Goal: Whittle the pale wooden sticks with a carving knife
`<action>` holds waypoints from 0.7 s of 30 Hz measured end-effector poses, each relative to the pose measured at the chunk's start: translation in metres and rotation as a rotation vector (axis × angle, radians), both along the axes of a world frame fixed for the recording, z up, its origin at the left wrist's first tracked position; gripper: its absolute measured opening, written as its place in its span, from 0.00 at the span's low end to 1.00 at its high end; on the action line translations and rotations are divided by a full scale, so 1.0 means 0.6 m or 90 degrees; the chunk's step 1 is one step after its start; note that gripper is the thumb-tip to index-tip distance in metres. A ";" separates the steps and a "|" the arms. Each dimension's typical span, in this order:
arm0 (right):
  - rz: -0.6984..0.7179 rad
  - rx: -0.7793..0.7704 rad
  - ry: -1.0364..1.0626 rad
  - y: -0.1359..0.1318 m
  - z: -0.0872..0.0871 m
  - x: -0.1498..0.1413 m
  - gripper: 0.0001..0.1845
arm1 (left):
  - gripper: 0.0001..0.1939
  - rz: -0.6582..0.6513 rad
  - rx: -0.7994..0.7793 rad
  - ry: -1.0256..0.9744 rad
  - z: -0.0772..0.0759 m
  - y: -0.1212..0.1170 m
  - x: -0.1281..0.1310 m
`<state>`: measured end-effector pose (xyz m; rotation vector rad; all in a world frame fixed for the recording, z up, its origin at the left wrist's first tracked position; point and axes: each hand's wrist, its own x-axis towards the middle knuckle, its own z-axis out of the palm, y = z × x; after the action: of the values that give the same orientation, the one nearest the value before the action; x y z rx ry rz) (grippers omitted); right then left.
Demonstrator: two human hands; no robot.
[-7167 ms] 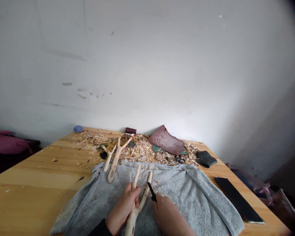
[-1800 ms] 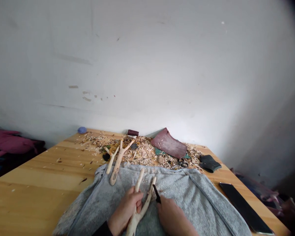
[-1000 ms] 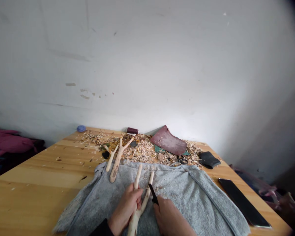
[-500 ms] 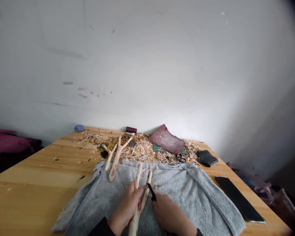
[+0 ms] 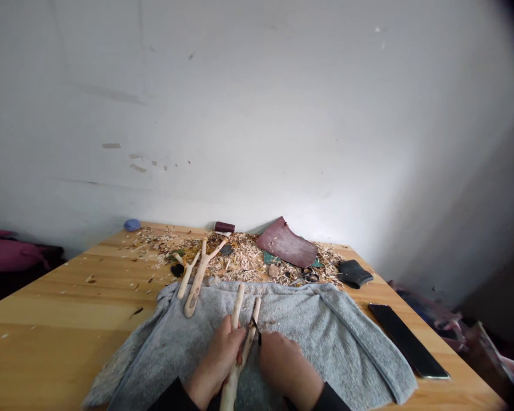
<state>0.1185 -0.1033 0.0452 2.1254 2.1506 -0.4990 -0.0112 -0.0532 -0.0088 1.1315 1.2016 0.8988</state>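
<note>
My left hand (image 5: 214, 365) is closed around a pale forked wooden stick (image 5: 239, 335) that lies on a grey knitted cloth (image 5: 325, 337). My right hand (image 5: 288, 370) is closed on a small black-bladed knife (image 5: 256, 330), its blade against the right prong of the fork. Two more carved forked sticks (image 5: 195, 277) lie at the cloth's far left corner.
A heap of wood shavings (image 5: 244, 260) covers the back of the wooden table (image 5: 47, 319). In it lie a maroon leather piece (image 5: 286, 242), a dark spool (image 5: 224, 226) and scissors (image 5: 308, 277). A black pouch (image 5: 353, 273) and a dark phone (image 5: 406, 348) lie at the right. A blue disc (image 5: 131, 224) sits at the far left.
My right hand and the knife have shifted slightly left, closer to the fork's right prong. My left hand keeps its grip on the stick. The view has drifted a little.
</note>
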 end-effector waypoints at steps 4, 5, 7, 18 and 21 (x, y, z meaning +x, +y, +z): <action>0.000 0.019 -0.011 0.005 0.000 -0.003 0.19 | 0.10 0.010 0.014 0.015 0.004 0.000 0.001; 0.001 0.020 -0.013 0.009 0.000 -0.004 0.19 | 0.09 0.012 0.014 0.017 0.006 -0.002 0.001; 0.004 0.014 -0.013 0.017 0.000 -0.007 0.19 | 0.07 0.003 0.010 0.017 0.013 -0.005 0.002; -0.107 0.013 0.000 0.017 -0.024 -0.025 0.22 | 0.13 -0.004 -0.066 -0.086 -0.001 0.006 -0.007; -0.116 0.017 0.007 0.005 -0.027 -0.014 0.22 | 0.16 -0.011 -0.057 -0.116 -0.007 0.012 -0.011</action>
<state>0.1104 -0.1002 0.0291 2.3521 1.9889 -0.5004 -0.0177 -0.0462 -0.0130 0.9660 1.0708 0.9052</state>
